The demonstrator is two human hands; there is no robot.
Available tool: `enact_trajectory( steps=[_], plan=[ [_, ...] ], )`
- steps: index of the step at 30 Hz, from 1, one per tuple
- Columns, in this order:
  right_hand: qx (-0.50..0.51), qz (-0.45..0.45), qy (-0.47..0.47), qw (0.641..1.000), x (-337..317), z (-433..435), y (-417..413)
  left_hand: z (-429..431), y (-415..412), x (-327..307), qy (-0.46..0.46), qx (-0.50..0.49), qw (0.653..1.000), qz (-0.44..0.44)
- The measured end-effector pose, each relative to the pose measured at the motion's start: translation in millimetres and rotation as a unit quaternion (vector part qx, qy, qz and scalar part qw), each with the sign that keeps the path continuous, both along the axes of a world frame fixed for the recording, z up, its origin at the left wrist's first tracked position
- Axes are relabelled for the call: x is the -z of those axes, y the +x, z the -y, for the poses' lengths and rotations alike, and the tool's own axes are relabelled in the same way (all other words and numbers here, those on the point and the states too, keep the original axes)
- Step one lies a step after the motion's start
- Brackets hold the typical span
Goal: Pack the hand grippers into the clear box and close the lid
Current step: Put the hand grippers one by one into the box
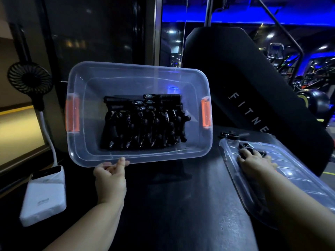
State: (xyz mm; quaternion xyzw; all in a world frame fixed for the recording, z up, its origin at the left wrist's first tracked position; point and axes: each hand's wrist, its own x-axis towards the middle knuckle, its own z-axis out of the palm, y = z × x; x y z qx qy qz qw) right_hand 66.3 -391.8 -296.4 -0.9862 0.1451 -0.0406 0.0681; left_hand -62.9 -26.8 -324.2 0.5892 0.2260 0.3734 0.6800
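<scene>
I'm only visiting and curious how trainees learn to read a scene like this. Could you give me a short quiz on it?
1. True or false: the lid is already on the box.
2. The left hand grips the box by its: A) near rim B) orange latch C) far rim.
3. Fill in: the right hand is on a gripper that lies on the ____.
Key: 1 false; 2 A; 3 lid.
</scene>
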Motion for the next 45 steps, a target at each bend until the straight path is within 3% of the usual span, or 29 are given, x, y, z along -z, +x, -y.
enact_trajectory(
  steps=[13,24,31,37,42,45],
  plan=[
    [0.006,-0.03,-0.005,1.0,-13.0,-6.8,-43.6,1.6,-5.2,-2.7,-0.001,0.005,1.0,-0.002],
    [0.019,0.056,0.044,0.997,-11.8,-28.9,-98.0,0.3,-5.8,-3.2,-0.008,0.009,1.0,-0.018],
    [0.033,0.059,-0.015,0.998,-5.8,-46.6,-118.5,-0.5,-7.7,-2.2,-0.001,0.015,1.0,-0.026],
    [0.042,0.127,0.043,0.99,-5.6,-33.8,-121.2,0.2,-6.5,-2.0,0.0,0.012,1.0,-0.029],
    [0.01,0.085,0.145,0.986,-0.6,-17.6,-107.7,-0.6,-5.7,-1.3,0.006,0.01,1.0,-0.027],
    [-0.002,0.069,0.157,0.985,-0.5,-17.2,-104.5,-1.0,-4.6,-0.7,0.006,0.009,1.0,-0.024]
  ],
)
